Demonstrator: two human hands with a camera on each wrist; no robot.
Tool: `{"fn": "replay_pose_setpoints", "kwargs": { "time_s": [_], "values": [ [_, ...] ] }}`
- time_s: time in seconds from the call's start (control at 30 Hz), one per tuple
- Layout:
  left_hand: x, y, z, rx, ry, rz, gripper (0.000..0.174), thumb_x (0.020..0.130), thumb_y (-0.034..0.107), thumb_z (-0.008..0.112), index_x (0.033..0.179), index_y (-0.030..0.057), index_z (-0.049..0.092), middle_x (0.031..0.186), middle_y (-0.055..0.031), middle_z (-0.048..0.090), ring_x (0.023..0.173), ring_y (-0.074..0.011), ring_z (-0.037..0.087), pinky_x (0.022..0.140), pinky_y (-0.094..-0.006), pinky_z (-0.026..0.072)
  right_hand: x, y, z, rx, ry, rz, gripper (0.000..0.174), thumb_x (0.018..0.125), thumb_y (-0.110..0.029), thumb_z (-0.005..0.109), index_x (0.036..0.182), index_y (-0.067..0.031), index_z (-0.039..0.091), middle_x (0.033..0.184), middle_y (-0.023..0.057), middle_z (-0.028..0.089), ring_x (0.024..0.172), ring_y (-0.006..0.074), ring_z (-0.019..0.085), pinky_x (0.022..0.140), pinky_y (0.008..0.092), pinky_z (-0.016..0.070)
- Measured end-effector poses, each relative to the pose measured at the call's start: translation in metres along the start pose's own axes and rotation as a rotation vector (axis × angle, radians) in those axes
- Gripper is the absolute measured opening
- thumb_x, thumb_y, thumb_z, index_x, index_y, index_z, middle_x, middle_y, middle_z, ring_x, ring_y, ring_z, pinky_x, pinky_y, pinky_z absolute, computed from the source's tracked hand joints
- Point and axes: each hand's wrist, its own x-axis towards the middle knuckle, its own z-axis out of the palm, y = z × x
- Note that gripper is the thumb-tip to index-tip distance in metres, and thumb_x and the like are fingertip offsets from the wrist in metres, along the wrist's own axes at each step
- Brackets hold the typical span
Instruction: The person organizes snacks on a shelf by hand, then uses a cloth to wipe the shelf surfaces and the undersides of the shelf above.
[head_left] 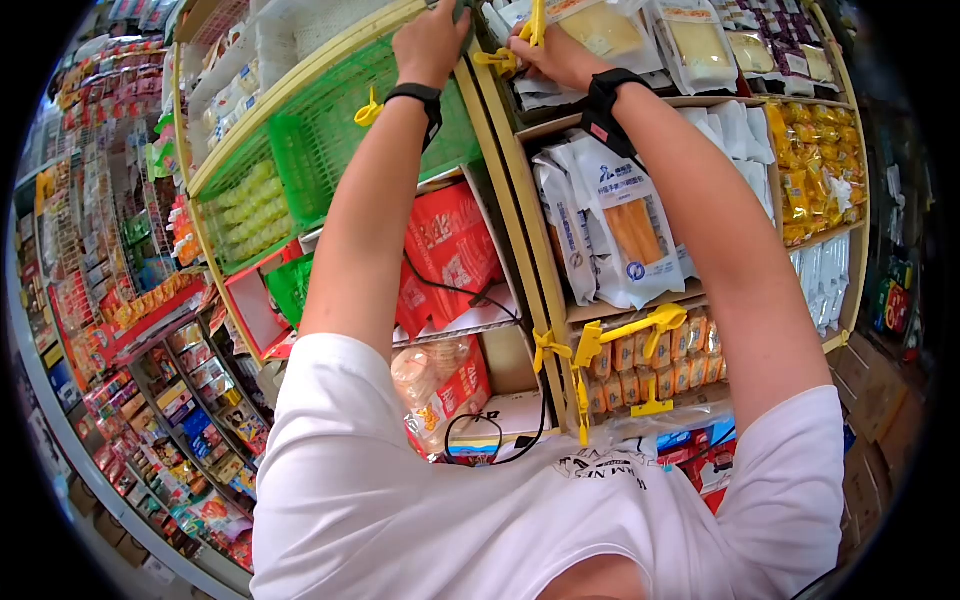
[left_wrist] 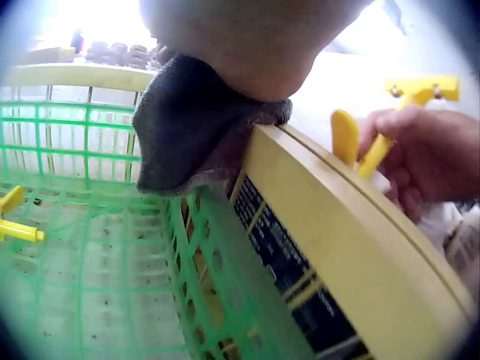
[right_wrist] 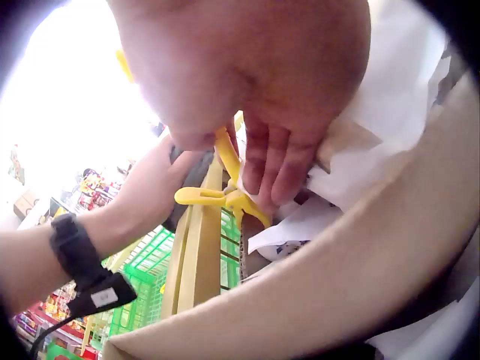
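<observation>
At the top of the head view my left hand grips a dark grey cloth. The cloth drapes over the end of the cream shelf divider, beside a green plastic basket. Across the divider, my right hand holds a yellow plastic clip between thumb and fingers. In the right wrist view the clip's lower part shows below the fingers, close to the divider and a cardboard edge. White packaging lies right beside these fingers.
Bagged bread stands in a box below my right arm. More yellow clips hang at the lower shelf, and one sits at the green basket. Red snack bags fill a lower compartment. Black cords dangle in front.
</observation>
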Motion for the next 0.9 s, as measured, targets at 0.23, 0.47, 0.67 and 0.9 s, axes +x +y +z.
{"fn": "replay_pose_setpoints", "kwargs": {
  "time_s": [0.23,0.47,0.67,0.9],
  "values": [
    [-0.018,-0.003,0.002,0.039,0.067,0.136,0.034,0.102,0.049,0.054,0.113,0.0188,0.061,0.083,-0.015,0.074,0.076,-0.0392,0.072,0.062,-0.0521,0.0549,-0.004,-0.003,0.0,-0.034,0.002,-0.063,0.032,0.105,-0.031,0.055,0.105,0.0003,0.062,0.079,0.011,0.067,0.064,0.0193,0.065,0.066,0.0355,0.055],
    [0.01,-0.005,0.006,-0.048,0.085,0.016,0.033,0.103,0.042,0.052,0.118,0.0143,0.062,0.084,-0.0192,0.073,0.078,-0.0407,0.072,0.07,-0.0547,0.0553,0.016,0.031,0.016,0.076,-0.02,0.001,0.031,0.105,-0.03,0.055,0.108,-0.0005,0.063,0.082,0.0094,0.068,0.067,0.0168,0.066,0.067,0.0328,0.057],
    [-0.029,0.0,-0.006,-0.072,0.02,0.069,0.039,0.101,0.052,0.055,0.12,0.0192,0.062,0.085,-0.0199,0.074,0.079,-0.0416,0.071,0.066,-0.053,0.055,0.007,0.009,0.001,0.122,-0.049,0.099,0.032,0.101,-0.033,0.057,0.113,-0.004,0.061,0.087,0.0074,0.067,0.068,0.0128,0.065,0.064,0.0287,0.0559],
    [-0.001,0.004,0.002,-0.018,0.071,0.011,0.037,0.101,0.05,0.054,0.123,0.0202,0.061,0.087,-0.0195,0.074,0.081,-0.0412,0.072,0.067,-0.0522,0.0556,0.002,0.004,0.0,0.147,-0.065,0.097,0.032,0.103,-0.037,0.056,0.103,-0.0051,0.06,0.081,0.0044,0.062,0.069,0.0122,0.065,0.065,0.025,0.0545]
  ]
}}
